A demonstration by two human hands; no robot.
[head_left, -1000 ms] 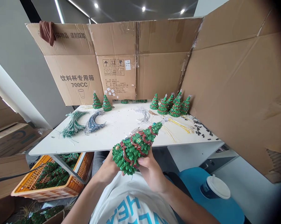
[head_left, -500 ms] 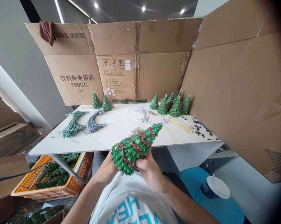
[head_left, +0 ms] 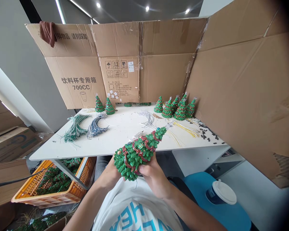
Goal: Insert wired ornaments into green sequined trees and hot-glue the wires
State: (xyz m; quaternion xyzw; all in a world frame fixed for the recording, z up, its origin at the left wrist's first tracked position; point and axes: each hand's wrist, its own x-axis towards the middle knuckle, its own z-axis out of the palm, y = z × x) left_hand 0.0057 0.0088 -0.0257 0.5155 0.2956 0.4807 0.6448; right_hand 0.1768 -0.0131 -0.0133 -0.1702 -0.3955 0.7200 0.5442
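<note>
A small green Christmas tree (head_left: 137, 152) with red garlands and a clear tip is held tilted over my lap, its top pointing up and to the right. My left hand (head_left: 112, 175) grips it at the base, with the fingers mostly hidden behind the tree. Around its lower right side my right hand (head_left: 155, 176) is closed, the thumb pressing on the green branches. A thin dark wire end hangs below the base. Past the tree, on the white table (head_left: 120, 141), lie a bundle of green wires (head_left: 76, 128) and a bundle of blue wires (head_left: 97, 125).
Several finished-looking trees (head_left: 180, 110) stand at the back right, two more (head_left: 103, 106) at the back left. Yellow wires (head_left: 186, 128) and small black pieces (head_left: 207, 133) lie on the right. Cardboard walls (head_left: 168, 77) enclose the table. An orange crate (head_left: 50, 197) of trees and a blue stool (head_left: 199, 183) with a lidded tub (head_left: 221, 192) flank me.
Almost nothing differs. The tree and both hands have shifted very slightly left, and the grip stays the same.
</note>
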